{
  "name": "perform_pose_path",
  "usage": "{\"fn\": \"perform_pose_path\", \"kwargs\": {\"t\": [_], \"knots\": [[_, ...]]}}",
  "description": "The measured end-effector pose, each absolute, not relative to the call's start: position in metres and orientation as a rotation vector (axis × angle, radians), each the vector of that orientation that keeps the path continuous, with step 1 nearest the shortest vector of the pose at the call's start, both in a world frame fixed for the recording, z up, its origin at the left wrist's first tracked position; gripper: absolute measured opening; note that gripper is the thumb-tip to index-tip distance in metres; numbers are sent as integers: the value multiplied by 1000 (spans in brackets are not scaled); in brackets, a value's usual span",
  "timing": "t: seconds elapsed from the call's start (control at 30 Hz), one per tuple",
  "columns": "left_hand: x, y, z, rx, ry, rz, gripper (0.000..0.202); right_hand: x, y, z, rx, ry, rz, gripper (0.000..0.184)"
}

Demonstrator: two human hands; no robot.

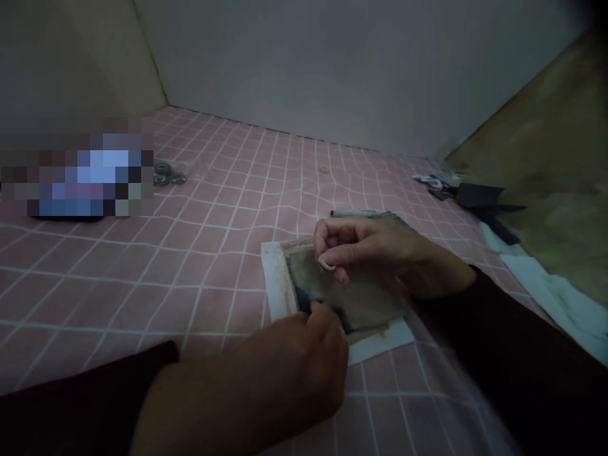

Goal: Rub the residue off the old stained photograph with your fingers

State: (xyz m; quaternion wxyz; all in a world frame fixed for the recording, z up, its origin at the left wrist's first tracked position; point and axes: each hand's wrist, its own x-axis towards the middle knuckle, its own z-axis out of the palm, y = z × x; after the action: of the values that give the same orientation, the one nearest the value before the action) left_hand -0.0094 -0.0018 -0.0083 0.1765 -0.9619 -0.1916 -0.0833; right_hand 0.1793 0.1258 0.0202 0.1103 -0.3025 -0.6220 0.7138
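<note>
A stained brown sheet, perhaps an old photograph, lies on a white paper backing, with a dark patch along its lower left edge. My left hand comes in from the lower left, its fingertips pinching that dark edge of the sheet. My right hand is above the sheet's upper part, with fingers curled and nothing visible in them. It hides the sheet's upper right corner. I cannot tell whether its fingertips touch the sheet.
Everything rests on a pink surface with a white grid. A slim pen-like tool lies behind my right hand. Black pointed pieces and a white cloth are at the right. Several metal rings sit beside a pixelated patch.
</note>
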Motion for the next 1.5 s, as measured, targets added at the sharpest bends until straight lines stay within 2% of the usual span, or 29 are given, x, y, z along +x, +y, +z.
{"fn": "perform_pose_path", "kwargs": {"t": [0.13, 0.27, 0.4, 1.13, 1.33, 1.43, 1.5], "knots": [[-13, -1, 6, -2689, -507, -145, 23, 181, 132, 11, -762, -1589, 2293, 13], [-12, -1, 5, -2687, -533, -165, 22, 181, 135, 9, -741, -1510, 2332, 12], [-10, -2, 0, -2708, -525, -180, 16, 182, 134, 6, -726, -1522, 2316, 12], [-13, -2, 3, -2726, -549, -182, 13, 175, 130, 8, -885, -1495, 2214, 13], [-13, -3, -1, -2753, -568, -189, 9, 170, 122, 20, -1068, -1916, 1762, 16], [-11, -3, -6, -2766, -597, -210, 8, 167, 116, 26, -1059, -2427, 1284, 8], [-8, -4, -10, -2772, -612, -235, 9, 162, 110, 26, -1001, -2667, 921, 10]]}}
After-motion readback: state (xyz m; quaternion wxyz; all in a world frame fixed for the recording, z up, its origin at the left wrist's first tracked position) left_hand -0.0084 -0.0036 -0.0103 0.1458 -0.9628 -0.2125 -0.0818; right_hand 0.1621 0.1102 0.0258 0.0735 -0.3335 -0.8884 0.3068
